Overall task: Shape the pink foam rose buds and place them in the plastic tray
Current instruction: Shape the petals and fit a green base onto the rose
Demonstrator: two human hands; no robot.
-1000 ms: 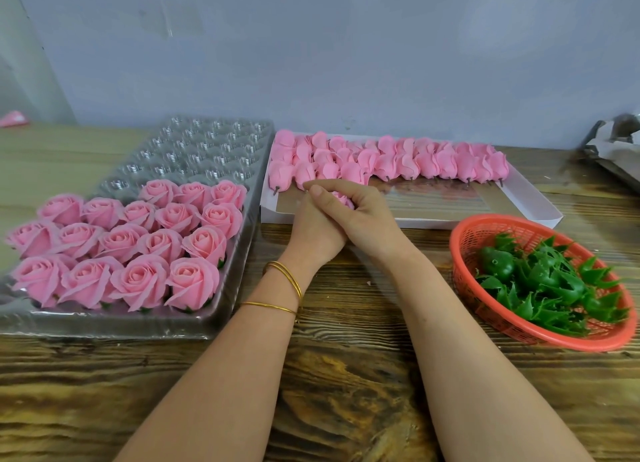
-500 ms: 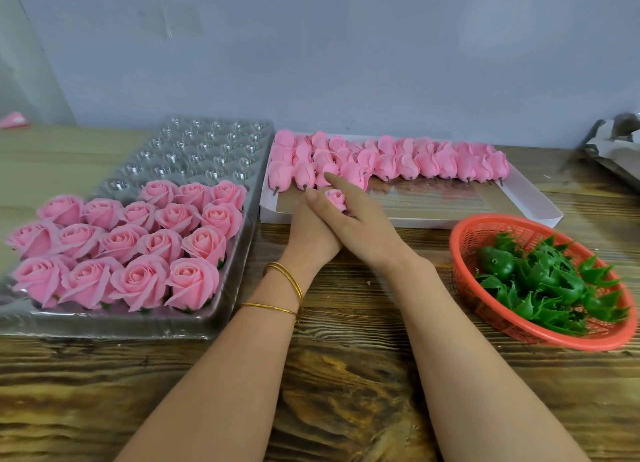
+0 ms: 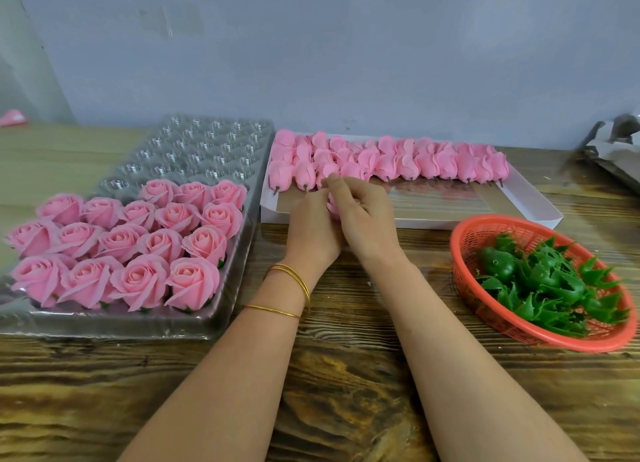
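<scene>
Now | tray (image 3: 207,143): 17 opened roses (image 3: 161,243) | basket (image 3: 502,218): 1 | left hand (image 3: 311,222) and right hand (image 3: 367,215) pinch 1 bud (image 3: 333,208)

A small craft workshop's assembly bench: on a wooden table (image 3: 346,375) against a bare grey wall (image 3: 346,63), a moulded plastic tray (image 3: 207,150) at 9 o'clock holds rows of finished pink roses (image 3: 138,253). A white box (image 3: 450,223) at 12 o'clock is lined with foam rose buds (image 3: 433,160), and a red basket (image 3: 512,218) at 3 o'clock is heaped with green calyxes (image 3: 540,281).

Seventeen roses (image 3: 138,281), one tray (image 3: 207,146), one box (image 3: 433,223), one basket (image 3: 474,234), three bangles (image 3: 273,311); the buds (image 3: 429,163) are too crowded to count.
</scene>
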